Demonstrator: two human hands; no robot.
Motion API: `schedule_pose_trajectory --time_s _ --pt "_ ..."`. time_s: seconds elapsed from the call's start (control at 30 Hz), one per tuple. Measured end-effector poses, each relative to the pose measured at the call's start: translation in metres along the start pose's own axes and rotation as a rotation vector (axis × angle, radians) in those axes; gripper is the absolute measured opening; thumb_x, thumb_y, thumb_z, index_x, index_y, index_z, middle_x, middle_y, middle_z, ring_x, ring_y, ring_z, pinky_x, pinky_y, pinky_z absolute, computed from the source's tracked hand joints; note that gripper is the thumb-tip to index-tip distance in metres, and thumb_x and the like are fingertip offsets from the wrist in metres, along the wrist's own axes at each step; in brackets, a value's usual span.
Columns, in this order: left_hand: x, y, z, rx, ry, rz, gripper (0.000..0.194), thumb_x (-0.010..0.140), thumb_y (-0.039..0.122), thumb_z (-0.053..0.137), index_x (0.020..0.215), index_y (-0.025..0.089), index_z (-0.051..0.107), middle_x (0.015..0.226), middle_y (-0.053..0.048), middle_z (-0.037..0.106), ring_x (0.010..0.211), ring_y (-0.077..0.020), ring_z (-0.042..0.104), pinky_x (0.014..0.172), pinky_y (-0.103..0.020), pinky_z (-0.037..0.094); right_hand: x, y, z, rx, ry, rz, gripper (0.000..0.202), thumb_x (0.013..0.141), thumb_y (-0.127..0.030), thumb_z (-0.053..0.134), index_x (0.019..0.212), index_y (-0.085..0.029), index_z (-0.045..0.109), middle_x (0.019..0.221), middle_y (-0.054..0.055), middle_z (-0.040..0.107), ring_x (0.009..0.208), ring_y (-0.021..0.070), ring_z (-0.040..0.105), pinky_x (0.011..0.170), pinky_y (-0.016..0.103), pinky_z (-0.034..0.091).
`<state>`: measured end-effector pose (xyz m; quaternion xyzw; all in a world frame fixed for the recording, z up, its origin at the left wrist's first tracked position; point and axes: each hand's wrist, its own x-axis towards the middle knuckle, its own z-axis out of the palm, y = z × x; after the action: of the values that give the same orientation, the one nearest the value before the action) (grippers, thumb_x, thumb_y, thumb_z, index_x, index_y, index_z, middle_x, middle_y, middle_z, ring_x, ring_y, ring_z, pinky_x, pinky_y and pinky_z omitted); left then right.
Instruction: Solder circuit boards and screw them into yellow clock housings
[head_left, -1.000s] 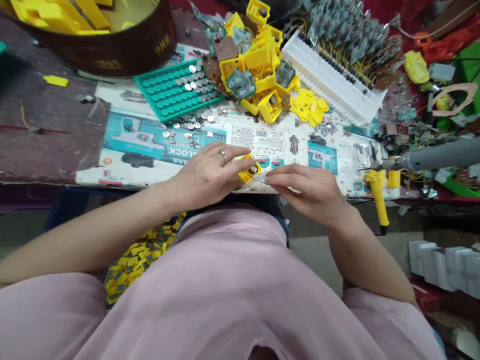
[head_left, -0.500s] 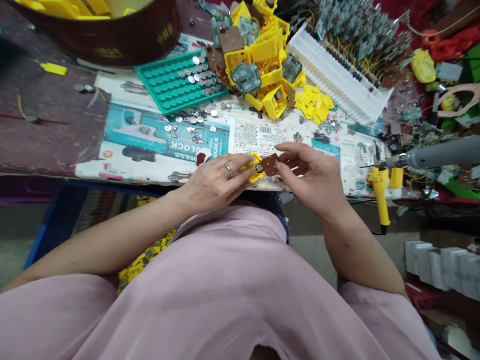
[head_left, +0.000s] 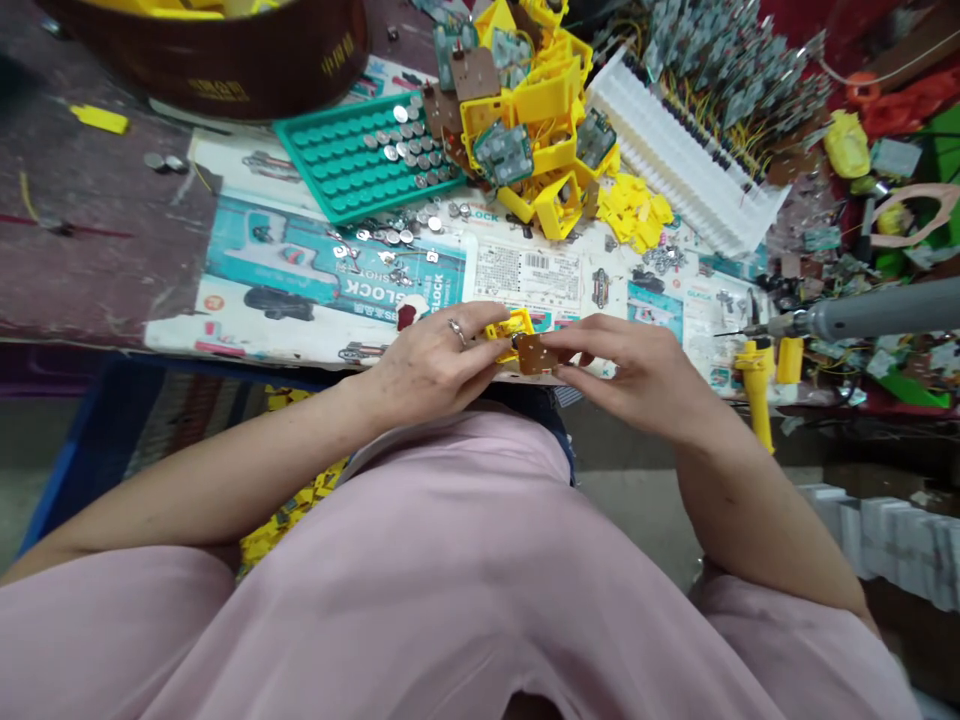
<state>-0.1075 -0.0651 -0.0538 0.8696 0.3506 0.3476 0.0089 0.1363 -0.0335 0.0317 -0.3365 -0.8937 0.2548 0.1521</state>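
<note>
My left hand (head_left: 442,360), with a ring on one finger, is closed on a small yellow plastic housing (head_left: 517,322) near the table's front edge. A brown circuit board (head_left: 537,355) sits against the right side of that housing. The thumb and fingers of my right hand (head_left: 630,370) pinch the board by its right edge. Something small and dark lies between housing and board, too small to make out. Printed cardboard (head_left: 315,290) covers the table beneath both hands.
A green tray (head_left: 322,160) holds button cells, with loose metal pieces before it. Yellow housings (head_left: 544,100) with circuit boards are heaped behind. A white rack (head_left: 675,150) bears wired boards. At right, a soldering iron (head_left: 862,312) points left beside a yellow-handled tool (head_left: 757,390).
My right hand has turned and closed more on the brown board, which now lies straighter and lower against the yellow housing. My left hand keeps its hold.
</note>
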Motion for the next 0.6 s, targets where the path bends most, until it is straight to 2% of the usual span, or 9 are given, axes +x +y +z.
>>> schedule_pose_trajectory --time_s 0.1,0.23,0.37,0.47,0.6 --pt "0.004 0.001 -0.003 0.036 0.009 0.021 0.015 0.090 0.019 0.056 0.101 0.015 0.065 0.111 -0.013 0.069 0.107 -0.0242 0.068 0.087 -0.038 0.063 0.001 0.001 0.007 -0.198 0.079 -0.088 0.014 0.091 -0.027 0.063 0.100 -0.027 0.074 0.096 0.004 0.073 0.084 0.0148 0.068 0.072 0.027 0.054" --pt "0.006 0.002 -0.004 0.023 -0.013 0.019 0.018 0.089 0.015 0.054 0.104 0.012 0.065 0.108 -0.013 0.070 0.110 -0.0253 0.067 0.092 -0.039 0.061 0.006 0.004 0.009 -0.224 0.068 -0.205 0.010 0.092 -0.029 0.062 0.096 -0.024 0.070 0.120 0.008 0.071 0.109 0.0217 0.066 0.092 0.038 0.054" --pt "0.006 0.002 -0.004 -0.052 -0.031 0.019 0.020 0.090 0.014 0.052 0.105 0.013 0.066 0.107 -0.012 0.071 0.113 -0.0241 0.065 0.096 -0.040 0.059 0.014 0.005 0.010 -0.159 -0.022 -0.171 0.014 0.095 -0.029 0.057 0.104 -0.022 0.065 0.110 0.006 0.074 0.109 0.0220 0.065 0.092 0.040 0.052" --pt "0.008 0.001 -0.005 -0.074 -0.038 -0.001 0.018 0.089 0.013 0.053 0.101 0.010 0.065 0.107 -0.015 0.069 0.112 -0.0250 0.065 0.095 -0.038 0.059 0.018 0.006 0.012 -0.164 -0.063 -0.122 0.020 0.096 -0.032 0.054 0.110 -0.023 0.065 0.105 0.006 0.074 0.106 0.0223 0.064 0.088 0.039 0.050" --pt "0.009 0.002 -0.006 -0.076 -0.087 -0.051 0.016 0.091 0.015 0.052 0.099 0.010 0.064 0.110 -0.015 0.067 0.112 -0.0245 0.064 0.094 -0.037 0.059 0.018 0.005 0.014 -0.204 -0.067 -0.158 0.019 0.096 -0.031 0.054 0.108 -0.022 0.066 0.102 0.006 0.073 0.103 0.0215 0.063 0.086 0.037 0.049"
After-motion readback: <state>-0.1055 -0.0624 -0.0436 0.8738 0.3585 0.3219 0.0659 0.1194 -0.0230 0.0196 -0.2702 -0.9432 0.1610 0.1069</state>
